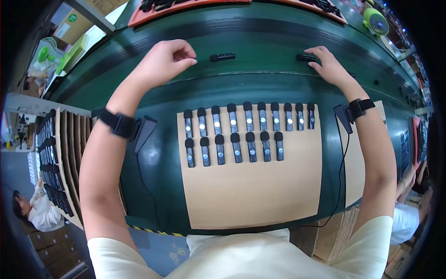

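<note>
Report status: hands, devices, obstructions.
Left hand open, empty. Right hand around black device, grip unclear. Seventeen devices in two rows on cardboard. Nothing between left hand and nearby device.

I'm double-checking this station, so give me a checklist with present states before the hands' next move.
1. Left hand empty: ok, nothing shows in it.
2. Right hand gripping the black device: cannot tell; fingers are around it.
3. Loose device on the green surface: ok, lying right of the left hand.
4. Far row on the cardboard: ok, ten devices.
5. Near row matching it: not ok, seven; right end bare.
</note>
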A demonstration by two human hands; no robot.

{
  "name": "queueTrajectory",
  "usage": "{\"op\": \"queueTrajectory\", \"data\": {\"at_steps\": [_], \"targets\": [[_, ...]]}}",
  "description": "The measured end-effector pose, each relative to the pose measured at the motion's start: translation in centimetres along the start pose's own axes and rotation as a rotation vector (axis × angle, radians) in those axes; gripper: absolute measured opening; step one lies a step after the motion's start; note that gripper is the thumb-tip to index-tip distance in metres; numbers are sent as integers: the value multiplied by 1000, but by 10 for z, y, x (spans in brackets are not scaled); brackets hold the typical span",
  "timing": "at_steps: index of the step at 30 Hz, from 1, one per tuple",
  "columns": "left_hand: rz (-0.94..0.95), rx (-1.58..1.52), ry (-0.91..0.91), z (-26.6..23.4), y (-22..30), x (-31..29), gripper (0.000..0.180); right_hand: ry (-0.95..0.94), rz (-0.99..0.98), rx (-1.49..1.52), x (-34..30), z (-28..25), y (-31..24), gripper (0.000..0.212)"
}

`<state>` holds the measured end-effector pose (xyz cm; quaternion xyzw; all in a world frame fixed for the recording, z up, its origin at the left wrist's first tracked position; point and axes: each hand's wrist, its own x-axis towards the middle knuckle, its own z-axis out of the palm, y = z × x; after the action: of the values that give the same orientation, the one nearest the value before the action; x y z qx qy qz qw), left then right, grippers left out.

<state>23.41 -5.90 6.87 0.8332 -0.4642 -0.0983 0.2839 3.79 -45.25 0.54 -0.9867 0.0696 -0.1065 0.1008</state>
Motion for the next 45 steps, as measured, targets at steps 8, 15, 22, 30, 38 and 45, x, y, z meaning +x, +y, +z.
{"op": "queueTrajectory", "data": {"at_steps": [8, 15, 22, 30, 38, 45], "targets": [[40, 50, -45, 37, -50, 40, 24, -207, 106, 81, 25, 8, 17, 26], [2, 161, -80, 51, -62, 47, 30, -37, 256, 551, -24, -30, -26, 27], [-123, -193, 125, 41, -53, 0, 30, 176, 270, 1137, -137, -50, -124, 26], [-94, -962, 185, 61, 90, -124, 31, 202, 140, 1296, -198, -35, -184, 32], [-105, -960, 173, 109, 146, -169, 32, 173, 149, 1314, -216, -24, -191, 29], [-45, -832, 134, 123, 165, -163, 27, 226, 54, 1141, -228, -28, -185, 31]]}}
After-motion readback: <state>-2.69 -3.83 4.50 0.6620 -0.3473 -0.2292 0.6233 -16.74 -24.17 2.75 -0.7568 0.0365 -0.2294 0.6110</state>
